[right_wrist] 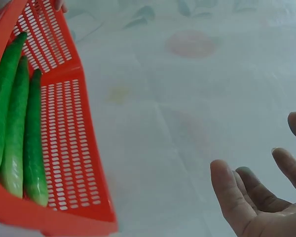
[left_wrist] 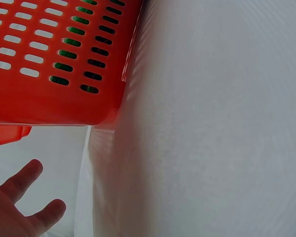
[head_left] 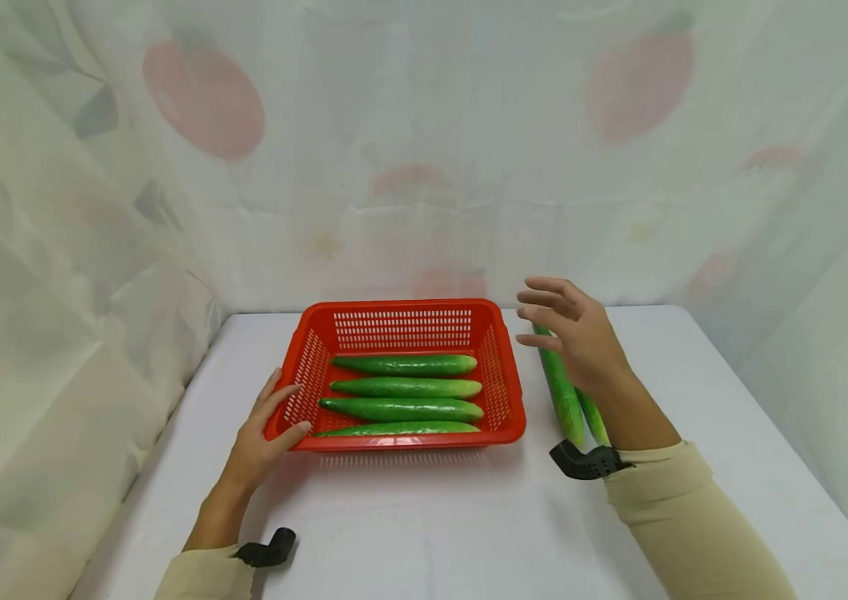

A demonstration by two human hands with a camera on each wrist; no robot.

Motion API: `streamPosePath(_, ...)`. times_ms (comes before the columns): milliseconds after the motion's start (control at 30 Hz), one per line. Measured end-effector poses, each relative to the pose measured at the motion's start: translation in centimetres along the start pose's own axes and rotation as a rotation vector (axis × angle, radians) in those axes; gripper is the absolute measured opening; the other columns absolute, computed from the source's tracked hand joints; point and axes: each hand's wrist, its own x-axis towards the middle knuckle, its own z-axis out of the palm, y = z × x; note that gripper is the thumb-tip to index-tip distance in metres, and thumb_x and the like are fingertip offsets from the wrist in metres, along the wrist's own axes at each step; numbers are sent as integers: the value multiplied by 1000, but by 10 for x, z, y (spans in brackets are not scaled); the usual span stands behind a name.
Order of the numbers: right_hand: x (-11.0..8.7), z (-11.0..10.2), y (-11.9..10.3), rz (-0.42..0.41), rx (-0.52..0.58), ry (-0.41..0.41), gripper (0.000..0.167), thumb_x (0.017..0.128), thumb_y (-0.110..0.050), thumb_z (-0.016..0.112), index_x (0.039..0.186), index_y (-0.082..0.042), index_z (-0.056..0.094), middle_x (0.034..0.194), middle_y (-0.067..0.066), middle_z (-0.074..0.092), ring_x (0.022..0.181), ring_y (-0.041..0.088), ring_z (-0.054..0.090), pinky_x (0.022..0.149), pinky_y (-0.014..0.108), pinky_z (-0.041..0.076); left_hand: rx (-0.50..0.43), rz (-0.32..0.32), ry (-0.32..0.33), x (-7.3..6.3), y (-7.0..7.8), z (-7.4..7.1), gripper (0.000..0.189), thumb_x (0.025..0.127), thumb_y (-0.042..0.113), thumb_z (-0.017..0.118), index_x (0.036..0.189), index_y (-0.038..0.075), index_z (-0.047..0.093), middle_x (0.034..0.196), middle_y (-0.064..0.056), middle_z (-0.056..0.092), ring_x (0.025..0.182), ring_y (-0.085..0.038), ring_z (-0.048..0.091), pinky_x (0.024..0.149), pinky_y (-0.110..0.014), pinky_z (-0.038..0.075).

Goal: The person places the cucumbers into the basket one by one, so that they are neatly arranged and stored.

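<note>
A red plastic basket (head_left: 409,444) with slotted walls stands on the table, and several green cucumbers (head_left: 401,409) lie side by side in it. My left hand (head_left: 257,442) rests on its left rim near the front corner, thumb and fingers spread. In the left wrist view, the fingers (left_wrist: 23,180) extend past the basket's wall. To the right of the basket, my right hand (head_left: 574,337) is raised with fingers apart and nothing held. Beneath it lie two more cucumbers (head_left: 563,404), partly hidden by the hand and forearm.
A white cloth covers the table (head_left: 409,533). Behind it hangs a pale curtain (head_left: 424,150) with faded fruit prints, and similar sheeting (head_left: 34,333) closes off the left side. Each wrist carries a black camera mount (head_left: 585,460).
</note>
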Motion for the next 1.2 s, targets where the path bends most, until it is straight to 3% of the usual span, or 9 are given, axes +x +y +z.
streamPosePath(167, -15, -13, -5, -70, -69, 53, 41, 96, -16, 62, 134, -6, 51, 130, 17, 53, 115, 31, 53, 82, 38, 51, 2, -8, -3, -1, -2, 1, 57, 88, 21, 68, 141, 14, 48, 159, 3, 14, 139, -28, 22, 95, -28, 35)
streamPosePath(367, -28, -28, -7, -150, -79, 83, 40, 95, -11, 61, 134, -5, 52, 128, 16, 55, 114, 28, 54, 81, 32, 52, 18, -2, 4, 0, -3, 0, 56, 88, 21, 68, 141, 14, 49, 159, 4, 14, 139, -26, 22, 95, -28, 35)
streamPosePath(600, -40, -43, -5, -230, -50, 102, 40, 95, -3, 59, 134, -3, 51, 126, 16, 56, 114, 27, 53, 81, 30, 51, 2, -2, -1, 0, -1, 0, 57, 88, 20, 68, 141, 13, 49, 159, 3, 14, 140, -28, 21, 98, -50, 35)
streamPosePath(700, -46, -50, -4, -249, -31, 118, 41, 94, 1, 58, 135, -1, 51, 127, 19, 55, 114, 29, 53, 81, 29, 51, 4, 1, -1, 0, 4, 0, 57, 88, 19, 68, 140, 11, 49, 159, -1, 14, 139, -30, 22, 97, -40, 37)
streamPosePath(833, -54, -60, 1, -274, 6, 140, 41, 94, 5, 56, 135, 0, 50, 126, 20, 53, 113, 29, 52, 81, 29, 51, 9, -2, -3, -4, 29, -3, 55, 88, 16, 67, 139, 4, 49, 158, -11, 16, 138, -35, 23, 91, -20, 33)
streamPosePath(933, -59, -67, 5, -278, 3, 170, 42, 94, 5, 56, 135, 1, 50, 126, 20, 53, 113, 28, 53, 81, 28, 51, 8, -5, -4, -6, 44, -4, 54, 88, 13, 66, 137, -1, 48, 157, -16, 17, 138, -38, 23, 89, -14, 32)
streamPosePath(1200, -70, -83, 19, -303, 35, 254, 44, 92, 10, 56, 135, 3, 49, 126, 20, 54, 111, 27, 54, 80, 28, 51, -8, 1, -1, -7, 42, -4, 54, 88, 14, 66, 137, -1, 48, 157, -17, 16, 138, -38, 22, 89, -13, 32)
